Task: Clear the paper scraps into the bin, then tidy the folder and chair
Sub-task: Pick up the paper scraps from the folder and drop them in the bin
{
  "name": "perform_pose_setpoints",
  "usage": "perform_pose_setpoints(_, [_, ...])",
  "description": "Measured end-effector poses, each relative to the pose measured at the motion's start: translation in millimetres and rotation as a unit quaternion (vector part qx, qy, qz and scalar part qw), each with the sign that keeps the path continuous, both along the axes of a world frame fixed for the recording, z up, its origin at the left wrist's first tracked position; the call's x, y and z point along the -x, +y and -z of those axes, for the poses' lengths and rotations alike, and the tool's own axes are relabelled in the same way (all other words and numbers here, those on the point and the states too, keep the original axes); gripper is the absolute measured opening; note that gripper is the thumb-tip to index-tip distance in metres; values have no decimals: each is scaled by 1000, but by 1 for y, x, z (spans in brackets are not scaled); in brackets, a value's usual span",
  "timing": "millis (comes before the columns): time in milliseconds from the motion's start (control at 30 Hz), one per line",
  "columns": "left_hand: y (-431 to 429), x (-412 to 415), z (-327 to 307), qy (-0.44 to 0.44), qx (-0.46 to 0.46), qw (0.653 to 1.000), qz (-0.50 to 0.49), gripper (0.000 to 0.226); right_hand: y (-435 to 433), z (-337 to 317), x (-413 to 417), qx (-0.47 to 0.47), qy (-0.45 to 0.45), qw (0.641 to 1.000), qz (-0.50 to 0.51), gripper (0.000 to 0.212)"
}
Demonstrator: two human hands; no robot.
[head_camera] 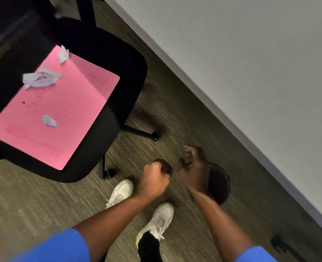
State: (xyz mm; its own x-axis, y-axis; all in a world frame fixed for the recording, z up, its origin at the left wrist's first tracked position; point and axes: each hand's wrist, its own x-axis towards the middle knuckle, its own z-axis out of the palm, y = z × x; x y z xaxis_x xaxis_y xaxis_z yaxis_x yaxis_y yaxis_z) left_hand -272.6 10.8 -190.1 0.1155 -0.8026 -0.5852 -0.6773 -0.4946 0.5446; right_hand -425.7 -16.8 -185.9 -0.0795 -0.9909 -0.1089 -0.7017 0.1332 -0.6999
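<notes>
Fingers [164, 168] curled shut, contents unclear

We see open carpet [43, 201] at near left, below the black chair [103, 76], where a hand could pass freely. The chair's legs and casters [109, 173] stand in the way at centre. To the right, the pale wall [251, 72] closes off that side, leaving a narrow floor strip. The black mesh bin [219, 183] sits in that strip, with white shoes [159, 220] just near of it.
</notes>
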Motion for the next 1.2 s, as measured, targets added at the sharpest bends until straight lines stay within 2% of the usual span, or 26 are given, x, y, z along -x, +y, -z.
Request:
perform_pose_setpoints(67, [-3,-27,-17,-7,53,999,3,10,-19,-11,-23,-3,5,1000,-25,47])
perform_pose_setpoints(167, [-8,-72,-42,-51,130,989,-43,4,-46,-27,-60,-34,-14,998,-47,52])
perform_pose_setpoints(367, [-27,-160,-84,-170,246,950,-92,14,-95,-56,-129,-56,-50,993,-94,50])
perform_pose_setpoints(467, [-41,-203,-87,-220,210,942,-141,42,-117,-71,-163,-89,-63,985,-136,51])
perform_pose_setpoints(600, [-61,-241,-86,-254,123,942,-182,81,-143,-87,-208,-44,-34,980,-189,54])
perform_pose_setpoints(667, [-70,-252,-86,-246,111,941,-203,92,-155,-91,-227,-19,-2,973,-230,58])
perform_pose_setpoints(800, [-85,-272,-81,-205,133,939,-240,97,-180,-91,-260,-18,83,952,-295,72])
perform_pose_setpoints(967, [-99,-297,-70,-185,149,933,-270,98,-209,-90,-304,-21,147,923,-354,86])
perform_pose_setpoints(1200, [-126,-324,-63,-184,196,929,-254,98,-242,-89,-363,-3,214,891,-401,103])
